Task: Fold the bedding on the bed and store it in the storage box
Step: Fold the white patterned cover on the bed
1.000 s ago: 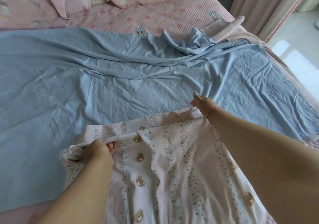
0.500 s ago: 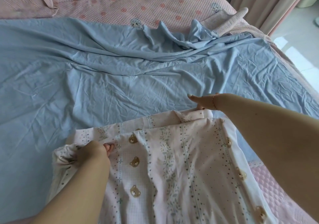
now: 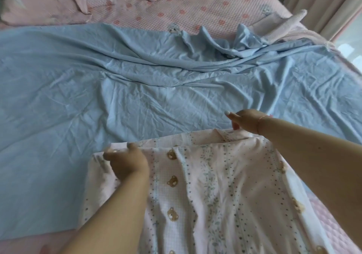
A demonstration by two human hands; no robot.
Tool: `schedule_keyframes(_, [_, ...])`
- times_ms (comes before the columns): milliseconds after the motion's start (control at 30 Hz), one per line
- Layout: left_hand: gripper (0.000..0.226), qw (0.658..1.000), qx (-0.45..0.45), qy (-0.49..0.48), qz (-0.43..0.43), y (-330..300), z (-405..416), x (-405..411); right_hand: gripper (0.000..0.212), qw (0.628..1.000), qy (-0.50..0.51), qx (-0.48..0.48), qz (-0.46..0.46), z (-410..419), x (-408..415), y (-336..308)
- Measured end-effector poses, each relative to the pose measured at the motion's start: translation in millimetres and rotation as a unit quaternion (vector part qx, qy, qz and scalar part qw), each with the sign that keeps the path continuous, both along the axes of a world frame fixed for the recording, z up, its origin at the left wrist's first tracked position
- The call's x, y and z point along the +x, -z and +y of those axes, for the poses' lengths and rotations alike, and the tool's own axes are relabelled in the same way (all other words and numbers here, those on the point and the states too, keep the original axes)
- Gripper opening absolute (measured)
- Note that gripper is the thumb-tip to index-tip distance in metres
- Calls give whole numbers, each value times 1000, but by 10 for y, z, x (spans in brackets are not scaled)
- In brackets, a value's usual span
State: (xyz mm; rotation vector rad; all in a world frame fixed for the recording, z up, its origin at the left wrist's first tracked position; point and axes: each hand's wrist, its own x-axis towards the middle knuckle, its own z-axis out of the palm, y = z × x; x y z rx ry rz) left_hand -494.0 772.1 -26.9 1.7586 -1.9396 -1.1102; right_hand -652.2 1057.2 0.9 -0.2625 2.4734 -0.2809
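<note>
The far edge of the pink cotton cover printed with small bears and leaf stripes [image 3: 211, 185] is pinched by the left hand [image 3: 127, 161] and the right hand [image 3: 244, 121]. Since 1 second ago this edge was carried further over the wide, creased light-blue sheet [image 3: 137, 89], so the fold is being laid flat. Counted: 2 hands, 1 cover, 1 sheet, 2 pink pillows [image 3: 45, 1]. No storage box is seen.

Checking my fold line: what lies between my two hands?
In the head view, only the far edge of the bear-print cover runs between the left hand and right hand, lying on the blue sheet.
</note>
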Motion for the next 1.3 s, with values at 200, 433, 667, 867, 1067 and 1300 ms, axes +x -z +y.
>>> schedule_keyframes(200, [33, 908, -178, 318, -207, -159, -530, 1, 73, 995, -30, 95, 21, -122, -68, -28])
schedule_keyframes(433, [37, 769, -108, 471, -418, -61, -811, -169, 76, 983, 104, 13, -148, -111, -58, -16])
schedule_keyframes(667, [23, 771, -127, 466, -414, 17, -924, -213, 75, 995, 62, 42, -63, -134, -75, 100])
schedule_keyframes(867, [28, 751, -249, 431, -433, -38, -1069, -175, 78, 990, 25, 124, 59, 169, -159, 110])
schedule_keyframes(1067, [29, 801, -326, 463, -196, -13, -912, -23, 48, 977, -11, 14, 212, 2, 53, 123])
schedule_keyframes(1300, [39, 678, -161, 658, -286, -161, -970, 123, 56, 965, -138, 193, 109, -142, 489, 100])
